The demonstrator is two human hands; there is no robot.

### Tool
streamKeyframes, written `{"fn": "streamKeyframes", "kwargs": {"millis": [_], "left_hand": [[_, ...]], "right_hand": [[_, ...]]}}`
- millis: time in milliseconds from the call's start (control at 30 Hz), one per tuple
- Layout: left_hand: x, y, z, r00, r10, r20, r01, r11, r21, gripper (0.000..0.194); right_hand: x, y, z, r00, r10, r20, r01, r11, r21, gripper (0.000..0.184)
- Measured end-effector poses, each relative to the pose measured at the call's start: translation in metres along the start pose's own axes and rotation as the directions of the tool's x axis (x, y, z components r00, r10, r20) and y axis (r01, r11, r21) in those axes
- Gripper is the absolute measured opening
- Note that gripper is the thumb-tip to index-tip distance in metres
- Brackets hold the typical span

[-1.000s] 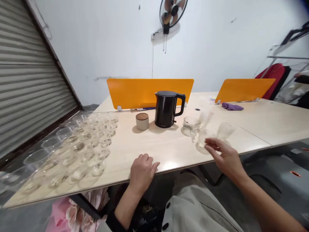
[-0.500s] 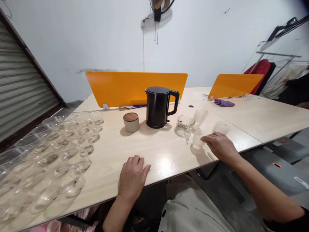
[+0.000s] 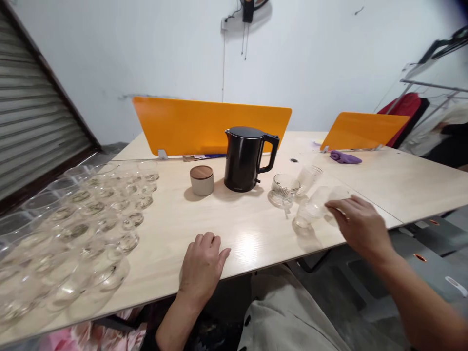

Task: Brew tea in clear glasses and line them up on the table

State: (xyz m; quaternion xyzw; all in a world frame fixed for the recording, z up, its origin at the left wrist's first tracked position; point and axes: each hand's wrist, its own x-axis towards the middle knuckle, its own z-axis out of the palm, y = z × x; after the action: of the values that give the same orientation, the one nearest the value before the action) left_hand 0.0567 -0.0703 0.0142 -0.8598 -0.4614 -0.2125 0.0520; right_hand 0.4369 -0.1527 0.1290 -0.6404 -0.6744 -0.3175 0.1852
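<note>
My left hand (image 3: 202,265) rests on the near table edge, fingers loosely bent and thumb apart, nothing in it. My right hand (image 3: 360,224) has its fingers pinched together at the right side of a clear cup (image 3: 304,218), which looks tilted toward them; motion blurs its upper part, so the exact contact is hard to see. Behind it stand a ribbed clear glass cup (image 3: 285,186) on a clear saucer, a small clear spoon or handle in front of it, and a tilted clear cup (image 3: 309,178). Another faint clear cup (image 3: 340,194) is partly behind my right hand.
A black electric kettle (image 3: 244,161) stands mid-table, beside a grey jar (image 3: 202,184) with a wooden lid. Many clear goblets (image 3: 91,209) crowd the left side. Orange dividers (image 3: 212,124) and a purple cloth (image 3: 344,157) lie farther back. Grey stools (image 3: 420,258) stand at right.
My right hand has moved right, and the clear cup by its fingers now leans that way, smeared by motion. My left hand stays put. The whole view has shifted slightly.
</note>
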Motion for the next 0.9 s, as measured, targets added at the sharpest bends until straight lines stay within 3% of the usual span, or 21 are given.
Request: {"fn": "streamKeyframes", "kwargs": {"millis": [100, 200, 267, 400, 467, 567, 667, 900], "left_hand": [[0.001, 0.002, -0.002, 1.0, -0.017, 0.005, 0.017, 1.0, -0.012, 0.013], [0.002, 0.003, -0.003, 0.999, -0.034, -0.001, 0.034, 0.999, -0.027, 0.014], [0.001, 0.002, -0.003, 0.998, -0.06, -0.01, 0.059, 0.997, -0.055, 0.014], [-0.001, -0.007, 0.001, 0.987, -0.136, -0.082, 0.111, 0.961, -0.255, 0.008], [-0.003, -0.014, 0.005, 0.961, -0.229, -0.153, 0.142, 0.888, -0.437, 0.012], [-0.004, -0.024, 0.009, 0.886, -0.418, -0.2, 0.177, 0.705, -0.687, 0.018], [-0.005, -0.029, 0.009, 0.854, -0.486, -0.185, 0.178, 0.607, -0.775, 0.021], [-0.006, -0.027, 0.003, 0.883, -0.449, -0.139, 0.197, 0.623, -0.757, 0.024]], "right_hand": [[0.005, -0.011, -0.025, 0.983, 0.009, -0.184, -0.009, 1.0, 0.0, 0.021], [0.017, -0.04, -0.031, 0.977, 0.017, -0.214, 0.013, 0.99, 0.139, 0.014], [0.029, -0.069, -0.02, 0.986, -0.038, -0.163, 0.088, 0.947, 0.308, 0.013], [0.056, -0.135, 0.028, 0.988, -0.148, -0.042, 0.148, 0.835, 0.529, 0.021], [0.069, -0.164, 0.051, 0.977, -0.211, 0.019, 0.165, 0.815, 0.555, 0.024], [0.086, -0.197, 0.074, 0.953, -0.294, 0.074, 0.208, 0.813, 0.544, 0.024], [0.099, -0.217, 0.088, 0.935, -0.341, 0.096, 0.246, 0.821, 0.515, 0.021], [0.109, -0.237, 0.106, 0.915, -0.389, 0.107, 0.299, 0.831, 0.469, 0.019]]}}
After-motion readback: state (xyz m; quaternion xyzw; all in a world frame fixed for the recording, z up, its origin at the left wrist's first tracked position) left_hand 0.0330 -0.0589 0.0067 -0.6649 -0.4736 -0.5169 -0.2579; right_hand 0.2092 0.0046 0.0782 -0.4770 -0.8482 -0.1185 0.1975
